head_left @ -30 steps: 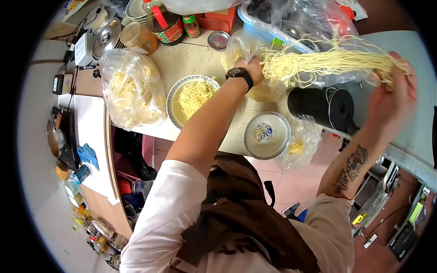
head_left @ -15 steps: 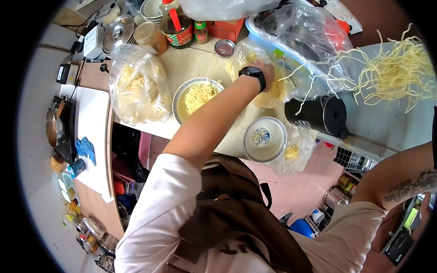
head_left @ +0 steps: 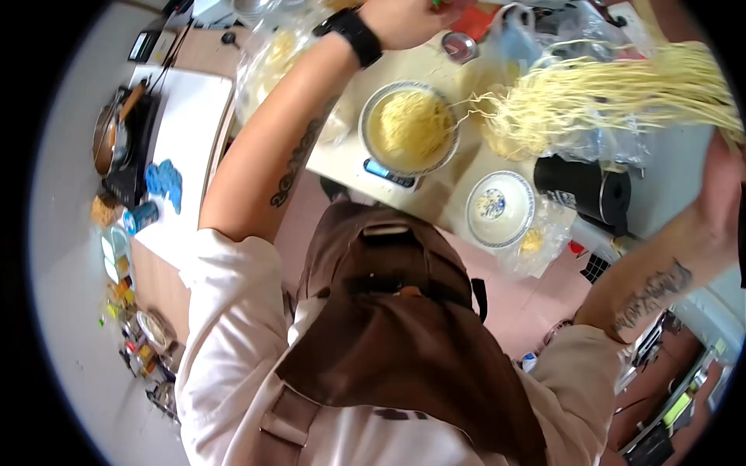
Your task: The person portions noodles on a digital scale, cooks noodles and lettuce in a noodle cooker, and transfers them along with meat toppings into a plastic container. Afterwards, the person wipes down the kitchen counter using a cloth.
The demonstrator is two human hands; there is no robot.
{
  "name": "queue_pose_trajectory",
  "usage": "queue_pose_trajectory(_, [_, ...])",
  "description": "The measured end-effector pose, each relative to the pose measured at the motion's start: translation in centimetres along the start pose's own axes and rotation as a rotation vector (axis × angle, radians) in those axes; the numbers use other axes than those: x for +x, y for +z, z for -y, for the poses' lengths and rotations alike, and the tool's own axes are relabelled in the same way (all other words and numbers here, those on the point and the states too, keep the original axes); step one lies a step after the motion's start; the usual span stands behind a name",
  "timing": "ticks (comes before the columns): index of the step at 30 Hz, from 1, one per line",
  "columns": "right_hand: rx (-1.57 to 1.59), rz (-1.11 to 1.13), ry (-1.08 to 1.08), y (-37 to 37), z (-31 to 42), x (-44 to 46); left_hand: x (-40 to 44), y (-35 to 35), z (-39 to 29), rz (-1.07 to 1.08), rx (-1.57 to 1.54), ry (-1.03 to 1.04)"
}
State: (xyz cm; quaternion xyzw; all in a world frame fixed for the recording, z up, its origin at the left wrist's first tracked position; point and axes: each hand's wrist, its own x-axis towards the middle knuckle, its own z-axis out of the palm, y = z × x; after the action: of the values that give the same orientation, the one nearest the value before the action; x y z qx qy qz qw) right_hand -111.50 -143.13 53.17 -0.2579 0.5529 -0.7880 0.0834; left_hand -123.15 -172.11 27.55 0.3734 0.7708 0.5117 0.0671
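Note:
My left hand (head_left: 408,22), with a black watch on its wrist, reaches over the back of the table. Its fingers run off the top edge, so their grip is hidden; a bit of green shows beside them. At the right edge my right hand (head_left: 721,182) is closed on a long bunch of noodles (head_left: 622,92), partly out of frame. The strands stretch leftward, and a few thin ends reach toward the patterned bowl (head_left: 368,140). That bowl holds a heap of noodles (head_left: 416,128) and sits over a scale with a lit blue display (head_left: 388,172).
A second patterned bowl (head_left: 505,229) stands near the front edge, beside a plastic bag (head_left: 552,248). A black cylindrical container (head_left: 579,186) lies to its right. A bag of noodles (head_left: 268,62) is at the left, and a small round tin (head_left: 458,46) lies behind.
My left hand has left the noodle bag and moved left and back. My right hand has come into view, the noodles now stretched out leftward. The filled bowl's heap looks larger.

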Motion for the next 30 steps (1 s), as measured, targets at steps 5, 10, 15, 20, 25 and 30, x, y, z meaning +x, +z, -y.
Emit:
queue_pose_trajectory(5, [-0.28,-0.511,0.059,4.4,-15.5,-4.3,-12.3,-2.1,1.0,-0.055,0.021,-0.226])
queue_pose_trajectory(10, [-0.711,-0.49,0.594,4.2,-30.9,-7.2,-23.9,-2.7,0.7,-0.16,-0.251,-0.584])
queue_pose_trajectory(15, [-0.867,-0.52,0.58,6.6,-31.5,-7.2,-30.0,-1.9,0.8,-0.232,-0.283,-0.701])
queue_pose_trajectory(20, [-0.619,-0.682,0.343,10.6,-23.2,-3.6,-21.2,-0.1,-1.8,-0.209,0.093,-0.176])
queue_pose_trajectory(25, [-0.684,-0.616,0.006,10.4,-12.2,-5.5,-13.6,0.1,-3.9,-0.294,0.034,0.085])
queue_pose_trajectory(30, [-0.746,-0.706,-0.201,8.8,-0.2,-14.7,-13.2,0.8,-2.7,-0.213,-0.104,-0.028])
